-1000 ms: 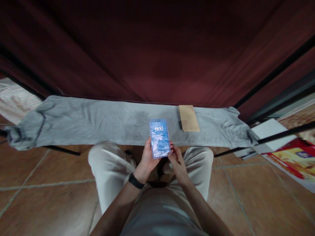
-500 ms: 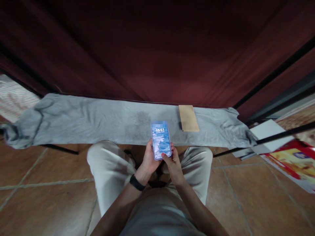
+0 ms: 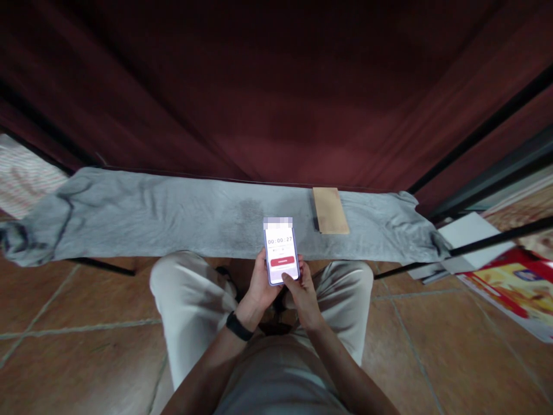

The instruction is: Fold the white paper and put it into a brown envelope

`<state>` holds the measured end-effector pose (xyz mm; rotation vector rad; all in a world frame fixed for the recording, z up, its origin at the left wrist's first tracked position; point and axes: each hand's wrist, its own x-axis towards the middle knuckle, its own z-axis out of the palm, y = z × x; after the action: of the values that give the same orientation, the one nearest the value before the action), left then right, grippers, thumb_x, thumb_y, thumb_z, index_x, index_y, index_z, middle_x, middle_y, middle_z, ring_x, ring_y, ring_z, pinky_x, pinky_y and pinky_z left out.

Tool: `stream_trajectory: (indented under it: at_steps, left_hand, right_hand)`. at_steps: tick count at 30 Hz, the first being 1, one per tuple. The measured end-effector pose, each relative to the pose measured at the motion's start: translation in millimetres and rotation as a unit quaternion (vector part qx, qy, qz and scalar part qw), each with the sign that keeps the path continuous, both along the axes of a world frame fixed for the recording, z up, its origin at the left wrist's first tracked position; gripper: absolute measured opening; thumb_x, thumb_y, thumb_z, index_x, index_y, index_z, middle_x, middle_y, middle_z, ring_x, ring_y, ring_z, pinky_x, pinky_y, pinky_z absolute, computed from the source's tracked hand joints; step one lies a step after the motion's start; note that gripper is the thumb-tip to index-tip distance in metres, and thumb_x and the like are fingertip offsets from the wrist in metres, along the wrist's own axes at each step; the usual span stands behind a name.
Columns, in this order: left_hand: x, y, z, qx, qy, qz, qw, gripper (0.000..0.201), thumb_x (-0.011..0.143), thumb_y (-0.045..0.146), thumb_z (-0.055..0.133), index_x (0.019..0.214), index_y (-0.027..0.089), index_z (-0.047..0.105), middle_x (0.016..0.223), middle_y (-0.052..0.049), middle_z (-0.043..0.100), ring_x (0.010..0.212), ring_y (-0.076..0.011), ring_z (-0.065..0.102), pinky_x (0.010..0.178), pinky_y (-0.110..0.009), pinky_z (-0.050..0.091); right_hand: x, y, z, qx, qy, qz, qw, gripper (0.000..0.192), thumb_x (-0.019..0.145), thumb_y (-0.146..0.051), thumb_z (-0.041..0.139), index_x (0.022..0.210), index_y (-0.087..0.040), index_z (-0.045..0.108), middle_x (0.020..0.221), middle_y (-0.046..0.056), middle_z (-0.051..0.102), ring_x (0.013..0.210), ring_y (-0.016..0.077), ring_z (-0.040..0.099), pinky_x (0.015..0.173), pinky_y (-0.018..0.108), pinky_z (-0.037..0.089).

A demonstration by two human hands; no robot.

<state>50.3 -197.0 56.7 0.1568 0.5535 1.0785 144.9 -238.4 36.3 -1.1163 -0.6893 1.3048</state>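
A smartphone (image 3: 281, 253) is held upright above my lap, its lit screen showing a timer at 00:00:27 and a red button. My left hand (image 3: 260, 285), with a dark band on the wrist, is closed around the phone's left side. On the other side, my right hand (image 3: 305, 293) grips the phone's right edge, and its thumb rests on the lower part of the screen. A tan notebook-like pad (image 3: 330, 210) lies on the grey cloth (image 3: 194, 213) beyond the phone, to its right.
The grey cloth covers a narrow shelf with a dark red curtain (image 3: 276, 132) behind it. At right are a dark metal bar (image 3: 488, 239), a white box (image 3: 473, 233) and a red and yellow package (image 3: 514, 282). Brown tiles (image 3: 86, 357) make up the floor.
The phone's screen has switched from a blue wave picture with the clock 15:51 to a white timer page. Both hands keep their hold, with the right thumb still low on the screen.
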Motion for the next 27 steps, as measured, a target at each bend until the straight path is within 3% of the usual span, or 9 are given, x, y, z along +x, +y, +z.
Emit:
stream_trajectory:
  at_steps: [9,14,19,24,27]
  left_hand:
    - [-5,4,-3.8,0.0,-0.002,0.003,1.0,0.052,0.099,0.048,0.042,0.117,0.008,0.069,0.099,-0.014,0.078,0.085,-0.0267,0.075,0.086,-0.041,0.058]
    - [-15,7,-9.4,0.032,-0.012,-0.021,0.999,0.056,0.098,0.051,0.043,0.121,0.007,0.067,0.104,-0.018,0.076,0.088,-0.031,0.075,0.085,-0.046,0.058]
    - [-32,18,-15.8,0.048,0.0,0.0,0.999,0.066,0.099,0.062,0.038,0.133,0.011,0.061,0.109,-0.02,0.075,0.093,-0.0329,0.075,0.089,-0.051,0.056]
    - [-60,33,-21.6,0.07,-0.002,0.017,0.997,0.074,0.096,0.069,0.037,0.135,0.01,0.059,0.113,-0.021,0.074,0.097,-0.0337,0.074,0.089,-0.051,0.056]
    - [-82,41,-22.5,0.087,0.008,0.017,0.996,0.074,0.097,0.068,0.036,0.136,0.009,0.059,0.112,-0.021,0.074,0.097,-0.0338,0.074,0.088,-0.05,0.057]
  right_hand:
    - [11,2,-7.1,-0.035,0.029,0.015,0.999,0.039,0.084,-0.046,0.07,0.118,-0.028,0.064,0.118,0.002,0.07,0.112,0.0214,0.064,0.102,0.038,0.049]
    - [34,9,-29.6,-0.041,0.064,-0.01,0.997,0.046,0.083,-0.056,0.069,0.116,-0.024,0.065,0.112,0.007,0.073,0.101,0.0218,0.069,0.096,0.04,0.053]
    - [50,1,-83.8,-0.089,0.043,0.001,0.995,0.05,0.07,-0.056,0.081,0.106,-0.023,0.069,0.098,0.009,0.075,0.072,0.0223,0.069,0.074,0.044,0.058]
    - [50,-14,-160.6,-0.117,-0.019,-0.022,0.993,0.047,0.057,-0.063,0.08,0.079,-0.023,0.07,0.087,0.008,0.073,0.071,0.026,0.07,0.074,0.049,0.059]
    - [56,-24,-196.4,-0.126,-0.196,0.001,0.972,0.037,0.058,-0.059,0.072,0.07,-0.024,0.071,0.086,0.01,0.074,0.09,0.0343,0.071,0.088,0.053,0.056]
